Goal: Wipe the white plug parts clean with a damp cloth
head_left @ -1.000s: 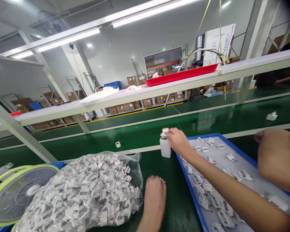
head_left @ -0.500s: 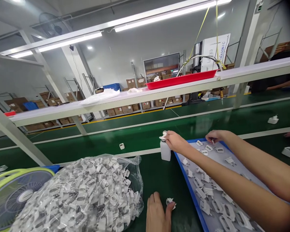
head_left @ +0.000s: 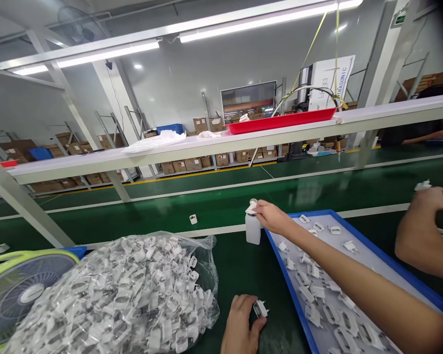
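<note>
Co-worker's hand has left the blue tray, now at three o'clock; near, left hand curls around a white plug piece; farther, right hand pinches the white bottle top at twelve o'clock

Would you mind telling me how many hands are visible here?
3: the left hand at the bottom edge holding a plug piece, the right hand on the small bottle, another person's hand at far right.

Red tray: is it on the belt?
No, the red tray sits on the upper shelf, above the green belt.
</note>
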Available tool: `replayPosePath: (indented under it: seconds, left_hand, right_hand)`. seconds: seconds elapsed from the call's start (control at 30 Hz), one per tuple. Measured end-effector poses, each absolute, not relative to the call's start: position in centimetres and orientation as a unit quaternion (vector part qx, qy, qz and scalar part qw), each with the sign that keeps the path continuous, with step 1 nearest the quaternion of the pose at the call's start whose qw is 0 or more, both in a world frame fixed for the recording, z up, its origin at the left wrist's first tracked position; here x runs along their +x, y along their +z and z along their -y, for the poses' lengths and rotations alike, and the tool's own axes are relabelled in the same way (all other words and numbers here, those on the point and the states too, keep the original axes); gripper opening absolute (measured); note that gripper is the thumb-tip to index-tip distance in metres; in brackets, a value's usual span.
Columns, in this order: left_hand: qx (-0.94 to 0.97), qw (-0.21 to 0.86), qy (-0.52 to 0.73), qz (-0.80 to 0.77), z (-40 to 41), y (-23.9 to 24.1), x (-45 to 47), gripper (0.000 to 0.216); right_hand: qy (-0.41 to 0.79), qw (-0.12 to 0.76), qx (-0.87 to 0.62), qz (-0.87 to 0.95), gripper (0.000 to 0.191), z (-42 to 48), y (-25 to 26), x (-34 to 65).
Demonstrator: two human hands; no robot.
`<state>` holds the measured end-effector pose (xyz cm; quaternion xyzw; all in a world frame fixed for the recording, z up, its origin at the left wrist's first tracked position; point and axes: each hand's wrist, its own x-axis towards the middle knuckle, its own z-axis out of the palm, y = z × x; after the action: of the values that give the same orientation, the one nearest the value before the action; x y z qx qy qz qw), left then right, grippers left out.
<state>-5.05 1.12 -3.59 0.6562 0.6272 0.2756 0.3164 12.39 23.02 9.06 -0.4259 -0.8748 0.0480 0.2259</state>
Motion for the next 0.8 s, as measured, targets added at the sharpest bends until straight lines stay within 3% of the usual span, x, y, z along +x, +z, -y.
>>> replayPosePath:
  seconds: [0.2,0.33,0.57,0.8]
  left_hand:
    - [0.670,0.321,0.276,-0.610,-1.4,-3.6,-5.4,0.046]
    - [0.673,0.318,0.274,-0.609,-1.5,-3.9,-5.9,0.048]
    - [0.704,0.319,0.252,-0.583,-1.4,-3.0,-7.1,0.035]
    - [0.728,0.323,0.207,-0.569,-2.1,-2.1,-7.9,0.031]
  right_hand:
    - [0.090,0.278,-0.457,0.840,0.023,-21.9,9.3,12.6]
    - [0.126,0.332,-0.503,0.788,0.020,-15.9,7.8,13.0]
    - [0.196,0.315,-0.473,0.799,0.040,-2.6,-2.8,10.7]
    - [0.212,0.310,-0.401,0.836,0.063,-0.3,-9.6,10.6]
